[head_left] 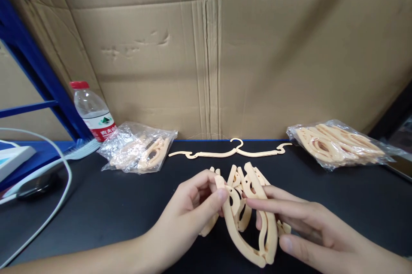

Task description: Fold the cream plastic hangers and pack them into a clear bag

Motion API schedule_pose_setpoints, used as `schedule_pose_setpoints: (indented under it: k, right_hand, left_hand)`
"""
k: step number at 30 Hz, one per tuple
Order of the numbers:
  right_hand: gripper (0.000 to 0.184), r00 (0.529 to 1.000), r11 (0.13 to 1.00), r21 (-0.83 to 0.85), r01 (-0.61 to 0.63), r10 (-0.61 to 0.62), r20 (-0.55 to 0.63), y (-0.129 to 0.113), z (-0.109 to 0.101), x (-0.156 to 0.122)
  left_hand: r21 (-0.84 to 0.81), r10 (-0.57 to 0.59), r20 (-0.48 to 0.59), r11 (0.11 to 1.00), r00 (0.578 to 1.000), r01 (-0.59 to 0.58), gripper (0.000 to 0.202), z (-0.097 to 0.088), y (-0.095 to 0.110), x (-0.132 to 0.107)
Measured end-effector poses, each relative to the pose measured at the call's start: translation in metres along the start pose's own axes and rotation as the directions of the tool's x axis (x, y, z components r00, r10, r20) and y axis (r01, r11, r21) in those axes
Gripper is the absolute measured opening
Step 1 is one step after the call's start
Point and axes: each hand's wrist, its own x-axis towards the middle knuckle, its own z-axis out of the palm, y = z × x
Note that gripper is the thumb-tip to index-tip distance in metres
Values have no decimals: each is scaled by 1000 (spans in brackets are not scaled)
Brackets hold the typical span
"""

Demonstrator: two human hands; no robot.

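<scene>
Both hands hold a bunch of beige plastic hanger pieces [247, 214] low over the black table [106, 205]. My left hand [189, 209] pinches one piece at the bunch's left side with thumb and fingers. My right hand [302, 226] wraps around the right side, index finger laid across the pieces and thumb under them. An unfolded beige hanger [230, 152] lies flat on the table just behind the bunch.
A clear bag of hanger pieces [140, 151] lies at back left, another bag [337, 143] at back right. A water bottle [93, 113] with a red cap stands far left by a blue frame [38, 76]. A white cable [61, 192] curves across the left. Cardboard [225, 59] forms the back wall.
</scene>
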Motion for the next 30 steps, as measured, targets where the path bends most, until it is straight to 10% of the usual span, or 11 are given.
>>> schedule_pose_setpoints:
  k: [17, 30]
  right_hand:
    - [45, 996, 997, 61, 56, -59, 61, -7, 12, -2]
    - [39, 889, 972, -173, -161, 66, -453, 27, -52, 38]
  left_hand:
    - [17, -39, 88, 999, 995, 38, 25, 7, -4, -2]
    - [144, 138, -103, 982, 985, -123, 22, -16, -10, 14]
